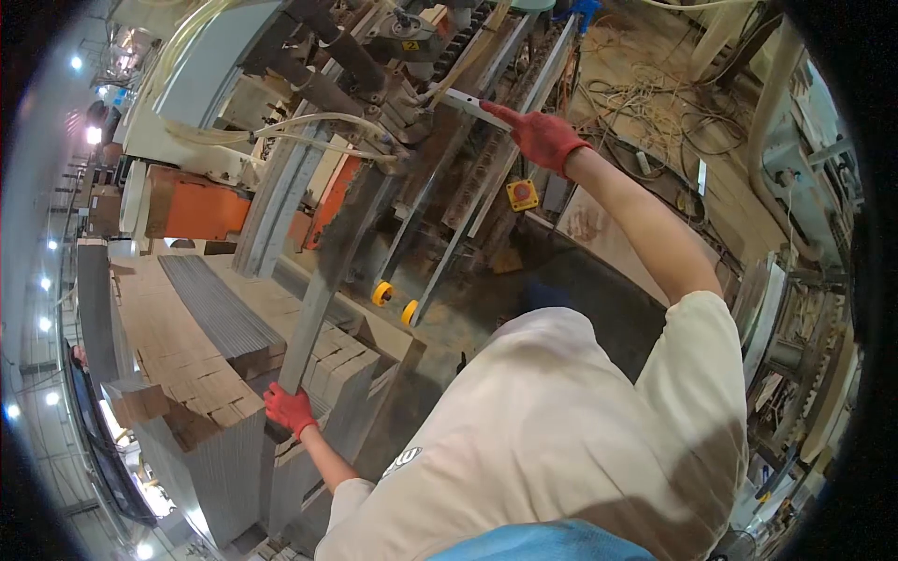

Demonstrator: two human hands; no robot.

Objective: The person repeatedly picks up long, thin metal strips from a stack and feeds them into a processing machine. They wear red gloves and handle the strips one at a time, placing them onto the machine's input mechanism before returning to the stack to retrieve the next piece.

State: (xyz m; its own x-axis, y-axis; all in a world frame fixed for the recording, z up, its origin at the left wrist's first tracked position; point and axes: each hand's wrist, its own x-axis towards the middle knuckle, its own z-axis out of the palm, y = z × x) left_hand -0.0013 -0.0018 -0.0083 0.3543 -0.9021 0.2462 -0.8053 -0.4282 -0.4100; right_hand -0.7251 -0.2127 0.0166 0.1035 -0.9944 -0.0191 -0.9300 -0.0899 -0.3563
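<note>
Work looked partway through: a long grey board slanted from the machine at upper centre to stacked panels at lower left, not yet flat among them. The left hand touched its lower end, grip unclear; the right hand extended an index finger to a metal bar, other fingers seemingly curled.

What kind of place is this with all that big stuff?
It looks like a factory or workshop. There's a big machine, tall stacks of flat panels, and what seems to be a yellow-and-red control box.
</note>
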